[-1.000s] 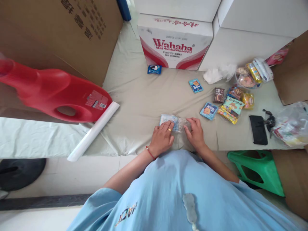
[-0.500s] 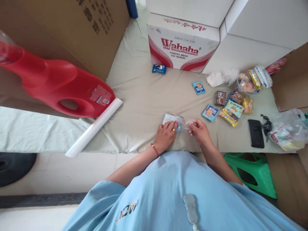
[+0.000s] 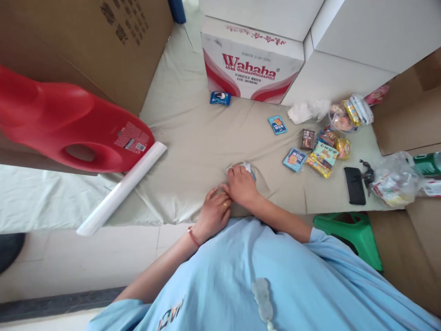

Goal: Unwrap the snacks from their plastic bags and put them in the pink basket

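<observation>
A small blue-and-white packet wrapped in clear plastic film lies on the cloth-covered surface, partly hidden under my right hand. The fingers of that hand are bent over the packet and press against it. Just to the left and nearer my body, my left hand rests low with its fingers curled together. Its fingertips meet the right hand's fingers; whatever they pinch, if anything, is hidden. A ring and a red bracelet are on the left hand and wrist.
A red detergent bottle and a white film roll lie at left. The Wahaba-type water carton stands behind. Snack packets, a black phone and a plastic bag are at right, above a green stool.
My left hand has come off the packet and moved left and toward my body. My right hand has moved left from the film's loose end onto the packet. The view has shifted slightly.
</observation>
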A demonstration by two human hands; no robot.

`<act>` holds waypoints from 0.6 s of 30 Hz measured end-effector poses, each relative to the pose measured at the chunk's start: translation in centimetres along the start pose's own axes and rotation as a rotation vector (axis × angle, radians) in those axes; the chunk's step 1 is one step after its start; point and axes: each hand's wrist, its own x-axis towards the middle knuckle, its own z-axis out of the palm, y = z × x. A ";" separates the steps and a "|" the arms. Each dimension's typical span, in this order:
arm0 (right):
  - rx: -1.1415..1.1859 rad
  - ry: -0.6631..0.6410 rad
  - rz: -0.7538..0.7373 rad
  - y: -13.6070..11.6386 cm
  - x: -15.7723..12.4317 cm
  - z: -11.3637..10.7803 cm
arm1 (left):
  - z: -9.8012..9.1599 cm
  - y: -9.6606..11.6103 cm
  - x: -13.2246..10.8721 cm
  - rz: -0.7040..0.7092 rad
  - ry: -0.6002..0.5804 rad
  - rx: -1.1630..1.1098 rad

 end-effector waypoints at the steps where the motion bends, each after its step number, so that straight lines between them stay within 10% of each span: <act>1: -0.018 0.009 -0.029 -0.1 -0.4 0.2 | -0.2 -0.4 -0.7 -0.031 0.045 -0.015; 12: 0.049 0.013 -0.047 2.0 -1.8 1.3 | -1.2 -1.0 0.1 -0.289 0.326 -0.201; 18: 0.670 0.172 0.000 6.7 -2.6 -0.7 | -1.1 -0.5 2.9 -0.482 0.402 -0.516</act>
